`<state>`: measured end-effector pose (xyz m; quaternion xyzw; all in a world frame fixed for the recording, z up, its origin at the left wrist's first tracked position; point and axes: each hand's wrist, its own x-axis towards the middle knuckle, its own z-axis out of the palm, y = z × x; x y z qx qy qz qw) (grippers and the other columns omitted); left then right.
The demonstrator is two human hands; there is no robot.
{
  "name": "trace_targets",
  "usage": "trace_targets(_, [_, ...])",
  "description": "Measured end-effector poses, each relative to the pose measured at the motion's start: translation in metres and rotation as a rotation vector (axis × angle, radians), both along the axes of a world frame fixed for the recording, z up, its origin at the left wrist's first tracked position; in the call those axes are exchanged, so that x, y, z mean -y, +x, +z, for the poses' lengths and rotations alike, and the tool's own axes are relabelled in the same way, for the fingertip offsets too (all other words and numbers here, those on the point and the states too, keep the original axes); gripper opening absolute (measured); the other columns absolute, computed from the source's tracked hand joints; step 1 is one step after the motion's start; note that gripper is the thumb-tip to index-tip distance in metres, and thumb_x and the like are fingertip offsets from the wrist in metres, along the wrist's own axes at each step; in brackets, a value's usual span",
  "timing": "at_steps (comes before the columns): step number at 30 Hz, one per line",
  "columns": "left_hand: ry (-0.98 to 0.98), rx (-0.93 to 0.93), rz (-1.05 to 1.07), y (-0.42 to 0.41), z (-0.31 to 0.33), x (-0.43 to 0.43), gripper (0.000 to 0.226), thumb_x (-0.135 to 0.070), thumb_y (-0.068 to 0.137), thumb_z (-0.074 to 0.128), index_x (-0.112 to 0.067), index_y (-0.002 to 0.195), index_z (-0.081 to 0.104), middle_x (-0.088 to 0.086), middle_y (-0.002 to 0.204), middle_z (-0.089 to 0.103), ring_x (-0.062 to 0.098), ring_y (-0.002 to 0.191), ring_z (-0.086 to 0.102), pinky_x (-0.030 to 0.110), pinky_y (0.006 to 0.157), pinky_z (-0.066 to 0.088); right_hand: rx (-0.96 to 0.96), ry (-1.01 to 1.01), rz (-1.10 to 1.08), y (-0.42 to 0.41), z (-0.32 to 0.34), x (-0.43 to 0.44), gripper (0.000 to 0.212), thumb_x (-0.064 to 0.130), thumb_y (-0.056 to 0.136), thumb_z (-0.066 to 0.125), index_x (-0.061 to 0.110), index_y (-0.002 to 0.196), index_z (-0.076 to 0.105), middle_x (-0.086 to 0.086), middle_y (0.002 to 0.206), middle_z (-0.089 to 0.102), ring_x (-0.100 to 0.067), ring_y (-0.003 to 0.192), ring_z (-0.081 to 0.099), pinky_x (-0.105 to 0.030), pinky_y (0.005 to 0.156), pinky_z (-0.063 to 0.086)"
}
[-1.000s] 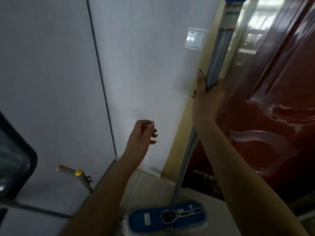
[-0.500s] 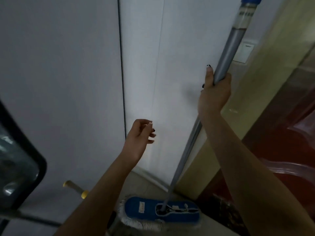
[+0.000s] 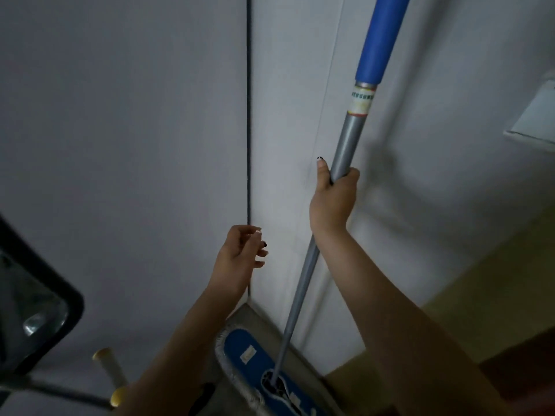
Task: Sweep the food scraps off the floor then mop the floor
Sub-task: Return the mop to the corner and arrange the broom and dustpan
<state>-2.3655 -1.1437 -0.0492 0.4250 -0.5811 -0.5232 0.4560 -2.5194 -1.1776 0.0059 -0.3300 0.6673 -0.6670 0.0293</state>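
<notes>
A person's right hand (image 3: 333, 202) grips the grey metal mop pole (image 3: 350, 145); the left hand (image 3: 240, 259) hangs loosely curled, empty. The blue flat mop head (image 3: 255, 358) sits on the floor (image 3: 249, 316) at six o'clock. Mopping looks about to start, and the next move likely needs the left hand on the pole.

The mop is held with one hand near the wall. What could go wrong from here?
1. Only the right hand grips the mop handle; the left hand is free, so the handle might swing against the wall.
2. The mop head lies near a yellow-tipped handle and might knock it.
</notes>
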Motion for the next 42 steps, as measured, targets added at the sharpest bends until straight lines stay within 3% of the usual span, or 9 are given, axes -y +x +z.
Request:
trace_targets(8, [0.05,0.017,0.059,-0.013,-0.016,0.029,0.012,-0.023,0.098,0.043,-0.032,0.093,0.049,-0.003,0.089,0.061,0.008,0.081,0.063,0.013,0.058,0.052,-0.052,0.022,0.145,-0.006,-0.024,0.048,0.028,0.032,0.094,0.055,0.011,0.094,0.037,0.01,0.064,0.041,-0.004,0.051,0.042,-0.009,0.043,0.035])
trace_targets(10, [0.062,0.031,0.074,-0.014,-0.022,0.037,0.012,-0.023,0.098,0.043,-0.031,0.094,0.05,-0.003,0.089,0.061,0.008,0.08,0.063,0.015,0.06,0.052,-0.047,0.037,0.188,-0.015,-0.031,0.059,0.029,0.032,0.093,0.056,0.011,0.094,0.037,0.008,0.063,0.043,-0.011,0.051,0.045,-0.013,0.043,0.037])
trace_targets(13, [0.082,0.047,0.079,-0.018,-0.032,0.044,0.012,-0.021,0.099,0.043,-0.029,0.094,0.05,-0.002,0.088,0.061,0.008,0.08,0.063,0.019,0.064,0.053,-0.018,0.079,0.252,-0.03,-0.045,0.069,0.029,0.031,0.093,0.058,0.01,0.094,0.038,0.004,0.065,0.045,-0.023,0.06,0.053,-0.032,0.057,0.047])
trace_targets(16, [0.107,0.053,0.073,-0.025,-0.039,0.047,0.013,-0.019,0.098,0.043,-0.028,0.093,0.051,-0.002,0.088,0.061,0.009,0.08,0.063,0.02,0.064,0.053,-0.01,0.092,0.294,-0.045,-0.05,0.078,0.027,0.03,0.092,0.059,0.01,0.094,0.04,0.002,0.066,0.046,-0.021,0.059,0.052,-0.036,0.058,0.049])
trace_targets(22, [0.131,0.045,0.055,-0.037,-0.048,0.048,0.012,-0.018,0.098,0.044,-0.026,0.093,0.052,0.0,0.087,0.062,0.007,0.077,0.063,0.013,0.057,0.052,0.08,0.069,0.261,-0.078,-0.061,0.072,0.026,0.028,0.093,0.059,0.008,0.089,0.042,0.001,0.065,0.047,0.0,0.045,0.05,-0.015,0.046,0.044])
trace_targets(25, [0.137,0.033,0.02,-0.051,-0.048,0.045,0.012,-0.019,0.098,0.044,-0.026,0.093,0.052,0.0,0.086,0.062,0.007,0.076,0.063,0.015,0.057,0.051,0.093,0.08,0.24,-0.086,-0.066,0.058,0.025,0.027,0.094,0.057,0.011,0.094,0.038,0.001,0.07,0.05,-0.008,0.056,0.056,-0.012,0.052,0.046])
trace_targets(31, [0.116,-0.008,-0.093,-0.083,-0.042,0.033,0.01,-0.021,0.097,0.045,-0.027,0.095,0.053,0.0,0.089,0.062,0.011,0.081,0.064,0.023,0.067,0.053,0.126,0.212,0.223,-0.108,-0.076,0.029,0.028,0.033,0.094,0.055,0.009,0.101,0.041,-0.003,0.075,0.06,-0.017,0.07,0.062,-0.026,0.065,0.048])
trace_targets(37, [0.114,-0.028,-0.126,-0.096,-0.039,0.025,0.009,-0.022,0.098,0.045,-0.026,0.096,0.053,0.0,0.088,0.062,0.011,0.081,0.064,0.023,0.068,0.054,0.21,0.258,0.269,-0.119,-0.089,0.009,0.033,0.034,0.092,0.058,0.005,0.104,0.052,-0.006,0.08,0.064,-0.014,0.073,0.061,-0.017,0.063,0.042])
trace_targets(42, [0.137,-0.019,-0.111,-0.097,-0.042,0.021,0.01,-0.021,0.098,0.046,-0.026,0.094,0.053,0.0,0.087,0.061,0.01,0.08,0.063,0.023,0.066,0.053,0.207,0.207,0.264,-0.127,-0.096,-0.01,0.022,0.031,0.092,0.059,0.01,0.092,0.057,-0.007,0.079,0.066,-0.009,0.073,0.063,0.0,0.057,0.039])
